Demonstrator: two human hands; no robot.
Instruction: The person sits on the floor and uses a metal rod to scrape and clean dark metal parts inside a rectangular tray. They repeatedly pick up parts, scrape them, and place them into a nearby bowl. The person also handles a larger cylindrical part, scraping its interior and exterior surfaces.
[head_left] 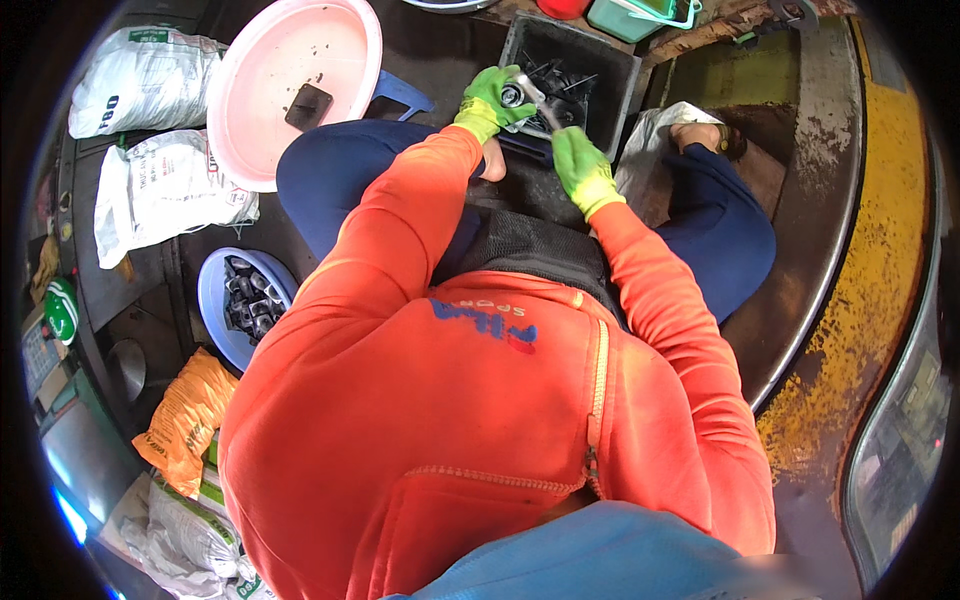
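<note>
1. The black, hard-walled rectangular bin (622,95) holds thin, spiky black pieces (572,84).
2. Left of the bin: a smooth pink oval basin (290,45).
3. At the bin's left edge, the green-gloved left hand (486,99) curls around a round, shiny part (512,96).
4. At its near edge, the gloved right hand (582,165) closes on a slim, pale tool (540,103).

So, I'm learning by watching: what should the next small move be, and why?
Perhaps a short, careful stroke of the tool along the part: the left hand holds the part, the right hand grips the tool with its end close by, and dark scraps lie in the bin.
</note>
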